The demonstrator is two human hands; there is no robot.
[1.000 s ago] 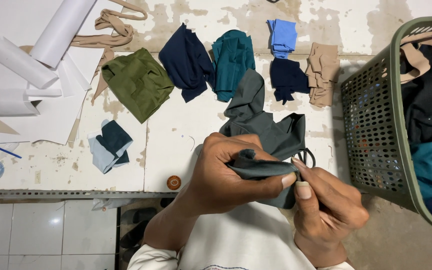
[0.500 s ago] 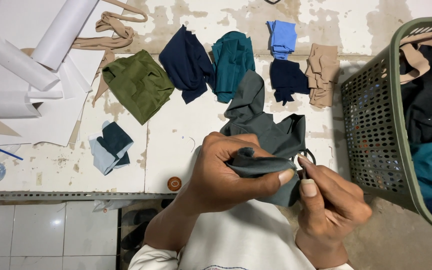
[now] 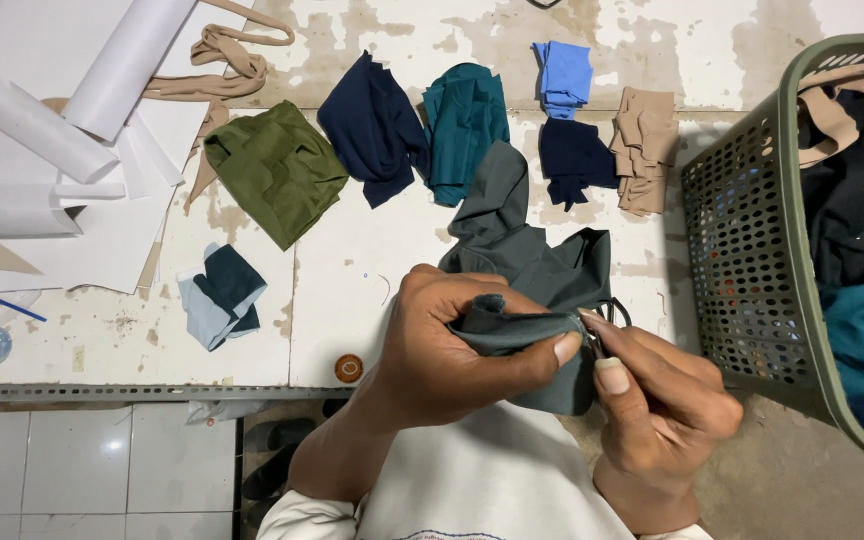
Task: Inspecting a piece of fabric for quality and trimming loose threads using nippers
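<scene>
The left hand [image 3: 452,345] is curled shut around a bunched fold of the dark grey stretch-fabric garment [image 3: 522,260], thumb pressed along its top edge. The right hand [image 3: 657,400] pinches the same fold from the right, with thumb and forefinger nearly closed, next to a thin black loop that may be small scissors; that part is too hidden to tell. The rest of the garment trails away from the hands across the worn white counter [image 3: 332,290].

Beyond it lie seven separate cloth pieces: an olive green folded one [image 3: 277,170], a navy one [image 3: 372,125], a teal one [image 3: 464,125], a light blue one [image 3: 562,78], a small dark navy one [image 3: 574,158], a tan one [image 3: 644,148], and a small pale-blue-and-dark-teal pair [image 3: 220,295]. A beige strap-like strip [image 3: 222,60] runs along the far left. Rolled and flat white paper sheets [image 3: 52,130] crowd the left end of the counter.

One green perforated plastic basket [image 3: 752,250], holding tan, black and teal cloth, stands just right of the hands. A small round brown disc [image 3: 349,368] sits at the counter's near edge. Bare counter lies between the garment and the small pair.
</scene>
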